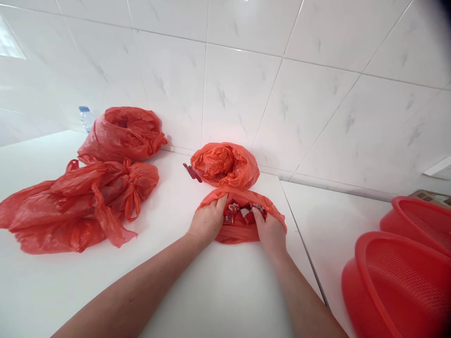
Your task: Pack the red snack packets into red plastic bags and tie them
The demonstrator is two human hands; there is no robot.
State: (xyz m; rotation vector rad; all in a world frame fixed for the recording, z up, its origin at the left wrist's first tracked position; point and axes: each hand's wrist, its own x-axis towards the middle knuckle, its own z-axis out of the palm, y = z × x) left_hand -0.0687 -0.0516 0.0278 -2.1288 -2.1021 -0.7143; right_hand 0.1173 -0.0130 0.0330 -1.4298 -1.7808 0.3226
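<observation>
An open red plastic bag (239,235) lies on the white table in front of me. Several small red packets (230,211) with white and black print show inside its mouth. My left hand (207,219) is closed on the bag's left rim, its fingertips partly hidden by the plastic. Inside the right side of the opening, my right hand (273,232) has its fingers closed at a printed packet; part of the grip is hidden. Just behind stands another open red bag (225,164) with crumpled plastic in it, touching or nearly touching the first.
Dark red strips (192,172) lie beside the rear bag. At left are a knotted red bag (81,202), a rolled-open red bag (123,134) and a clear bottle (85,118). Red plastic baskets (366,277) stand at right, past a table seam. A tiled wall (243,89) bounds the back.
</observation>
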